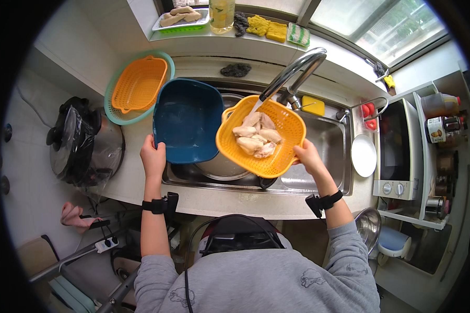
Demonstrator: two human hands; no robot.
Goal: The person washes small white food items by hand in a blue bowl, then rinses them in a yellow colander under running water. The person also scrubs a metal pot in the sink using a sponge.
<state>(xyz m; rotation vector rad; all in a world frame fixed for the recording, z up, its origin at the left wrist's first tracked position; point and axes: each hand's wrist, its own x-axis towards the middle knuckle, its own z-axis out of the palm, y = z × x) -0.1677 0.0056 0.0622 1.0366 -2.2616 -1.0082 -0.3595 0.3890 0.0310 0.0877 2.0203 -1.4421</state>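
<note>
My left hand [153, 155] grips the near left edge of a dark blue plastic basin [190, 121], held tilted over the left side of the sink. The inside of the basin looks wet. In my right hand [308, 155] is the rim of a yellow plastic colander [288, 133], to the right of the basin. Several raw chicken wings [254, 137] lie in the colander. Water runs onto them from the chrome faucet [293, 72]. Beneath the basin and colander, a round metal pan [223, 166] shows in part.
The steel sink [317, 152] extends to the right, near a white plate [363, 155] and a microwave [395, 148]. An orange basket [139, 84] sits in a green one at left, behind a plastic-covered pot [88, 144]. Sponges [276, 31] and a tray of meat [180, 25] line the sill.
</note>
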